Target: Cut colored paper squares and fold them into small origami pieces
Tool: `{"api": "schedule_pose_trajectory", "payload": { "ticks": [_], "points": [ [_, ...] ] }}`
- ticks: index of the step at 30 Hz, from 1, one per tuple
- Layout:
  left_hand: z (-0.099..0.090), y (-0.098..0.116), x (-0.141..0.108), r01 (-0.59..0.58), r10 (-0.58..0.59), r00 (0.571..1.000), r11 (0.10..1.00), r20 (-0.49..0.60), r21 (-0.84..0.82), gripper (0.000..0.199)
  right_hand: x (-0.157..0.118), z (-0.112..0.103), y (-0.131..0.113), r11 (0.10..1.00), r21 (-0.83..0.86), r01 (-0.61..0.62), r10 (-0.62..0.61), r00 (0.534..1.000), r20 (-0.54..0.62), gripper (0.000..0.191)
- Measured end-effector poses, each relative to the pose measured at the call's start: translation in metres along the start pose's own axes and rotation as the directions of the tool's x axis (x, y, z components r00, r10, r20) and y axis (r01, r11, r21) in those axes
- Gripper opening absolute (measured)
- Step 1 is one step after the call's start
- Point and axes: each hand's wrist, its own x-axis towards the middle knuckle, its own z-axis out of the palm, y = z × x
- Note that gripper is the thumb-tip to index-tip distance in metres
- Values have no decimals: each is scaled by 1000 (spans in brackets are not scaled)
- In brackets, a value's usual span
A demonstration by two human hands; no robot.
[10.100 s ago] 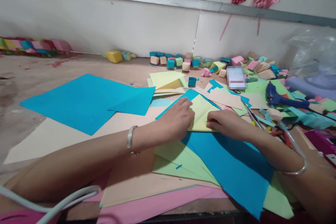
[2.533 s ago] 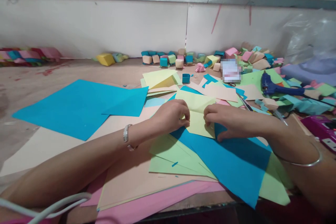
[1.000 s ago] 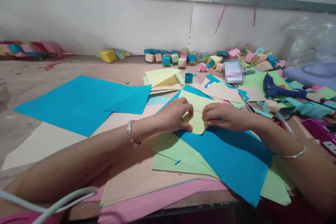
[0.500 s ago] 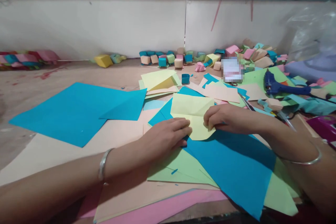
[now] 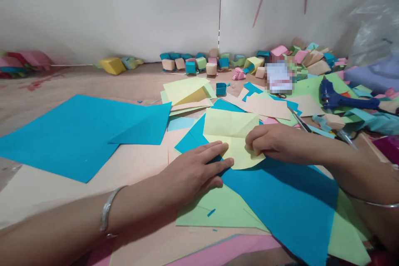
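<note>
A creased pale yellow paper lies on a large blue sheet, its lower edge curved. My left hand rests flat with fingers spread, two fingertips on the paper's lower left edge. At the paper's right side, the fingers of my right hand are curled together and press on it; whether they pinch its edge is hidden. Beneath the blue sheet are light green sheets.
Another blue sheet lies at the left. Small paper boxes line the wall. A blue glue gun, scissors and paper scraps are at the right.
The view has tilted down a little. The fingers of my left hand have spread wider, and the yellow paper's lower right edge has turned outward near my right hand.
</note>
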Motion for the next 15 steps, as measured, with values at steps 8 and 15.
{"api": "schedule_pose_trajectory", "payload": {
  "ticks": [8,15],
  "points": [
    [3,-1,-3,4,-4,1000,1000,9,18,39,0,-1,0,1000,17,-1,1,1000,14,24],
    [-3,-5,-5,-35,31,998,998,62,55,40,0,-1,1,1000,0,7,-7,1000,13,27]
  ]
}}
